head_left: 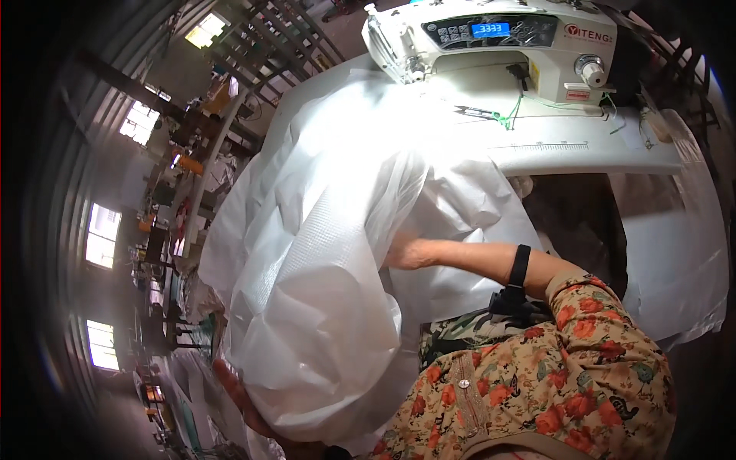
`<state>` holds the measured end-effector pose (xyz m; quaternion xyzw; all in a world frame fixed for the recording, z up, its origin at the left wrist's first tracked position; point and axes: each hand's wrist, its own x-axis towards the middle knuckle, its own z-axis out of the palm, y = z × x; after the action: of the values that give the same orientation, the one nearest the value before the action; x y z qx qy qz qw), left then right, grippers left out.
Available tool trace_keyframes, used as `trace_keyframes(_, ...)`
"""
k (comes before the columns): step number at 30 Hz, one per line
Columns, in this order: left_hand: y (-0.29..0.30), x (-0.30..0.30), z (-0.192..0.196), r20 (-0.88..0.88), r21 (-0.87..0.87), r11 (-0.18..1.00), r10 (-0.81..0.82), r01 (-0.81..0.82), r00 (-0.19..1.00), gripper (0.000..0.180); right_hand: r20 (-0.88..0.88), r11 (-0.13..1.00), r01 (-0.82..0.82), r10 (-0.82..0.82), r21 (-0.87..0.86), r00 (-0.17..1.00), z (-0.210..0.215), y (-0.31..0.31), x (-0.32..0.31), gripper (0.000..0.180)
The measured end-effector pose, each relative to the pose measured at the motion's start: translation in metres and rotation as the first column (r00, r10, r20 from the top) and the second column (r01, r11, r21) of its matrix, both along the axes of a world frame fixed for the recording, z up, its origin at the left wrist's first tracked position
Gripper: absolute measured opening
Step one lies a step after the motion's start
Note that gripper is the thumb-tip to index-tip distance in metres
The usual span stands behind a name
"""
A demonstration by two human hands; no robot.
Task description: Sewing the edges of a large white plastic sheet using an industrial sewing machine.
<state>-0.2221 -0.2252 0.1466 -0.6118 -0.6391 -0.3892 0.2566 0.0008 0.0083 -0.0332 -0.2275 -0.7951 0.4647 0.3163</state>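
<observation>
A large bundle of white, shiny woven-plastic sheet (314, 307) covers my lap and runs up onto the sewing machine's table. My left hand (236, 389) cups the bundle's lower left edge; part of it shows along the outside, and the rest is behind the sheet. My right hand (405, 251) reaches left into a fold of the sheet, its fingers hidden by the material. Beyond the sheet stands a white sewing machine (491, 46) with a lit blue display. Glare washes out the sheet near the needle area.
Thread snips (477, 113) lie on the machine bed beside green thread (512, 116). Clear plastic film (667, 253) hangs over the table's right side, next to a dark gap (579, 222). Metal racks (268, 46) and a cluttered workbench (201, 199) stand to the left.
</observation>
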Motion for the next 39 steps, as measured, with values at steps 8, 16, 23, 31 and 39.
trace_keyframes(8,0.030,-0.011,0.041,0.860,-0.035,0.875,-0.219,0.482,0.461,0.045,-0.120,0.874,-0.423,0.406,-0.240,0.906,0.020,-0.093,0.020,0.040)
trace_keyframes(16,0.071,-0.108,-0.184,0.435,-0.825,0.445,0.105,0.349,0.894,0.036,-0.132,0.548,-0.447,0.519,-0.707,0.845,0.002,-0.085,0.127,0.044)
trace_keyframes(23,0.076,-0.050,-0.143,0.306,-0.631,0.761,0.062,0.154,0.950,0.024,-0.260,0.820,-0.055,-0.116,-0.570,0.959,0.096,-0.079,0.185,0.029)
trace_keyframes(31,-0.023,0.046,-0.141,0.575,-0.253,0.856,-0.243,0.452,0.781,0.099,-0.484,0.549,-0.235,-0.366,-0.802,0.795,0.080,-0.046,0.085,0.042)
trace_keyframes(39,-0.059,0.119,-0.185,0.597,-0.319,0.937,0.316,-0.143,0.738,0.088,-0.420,0.311,-0.400,0.003,-0.862,0.908,0.015,-0.059,-0.018,0.043)
